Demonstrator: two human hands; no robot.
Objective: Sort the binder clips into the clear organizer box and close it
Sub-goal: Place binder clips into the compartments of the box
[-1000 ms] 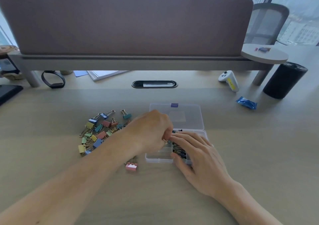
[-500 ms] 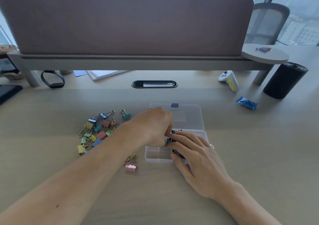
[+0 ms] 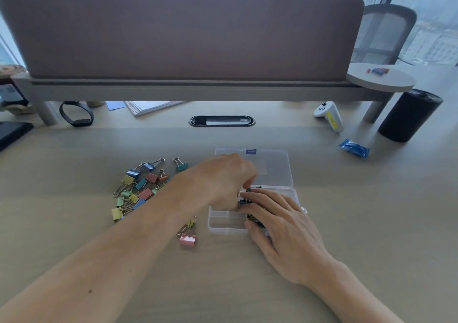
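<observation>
Pale wood tabletop (image 3: 235, 285). Pink clip (image 3: 188, 239) lies just left-front of the clear organizer box (image 3: 223, 223). Over the box, right grip (image 3: 285, 226) rests flat, fingers straight, on its right side; left grip (image 3: 223, 179) pinches a black clip (image 3: 244, 201). Coloured clips (image 3: 138, 189) heaped left of box. Behind it: open lid (image 3: 275, 169), partition screen (image 3: 183, 32), windows (image 3: 433, 25).

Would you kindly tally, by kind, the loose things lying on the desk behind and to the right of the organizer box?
white handheld controller: 1
blue wrapped packet: 1
black cylinder: 1
Total: 3
</observation>
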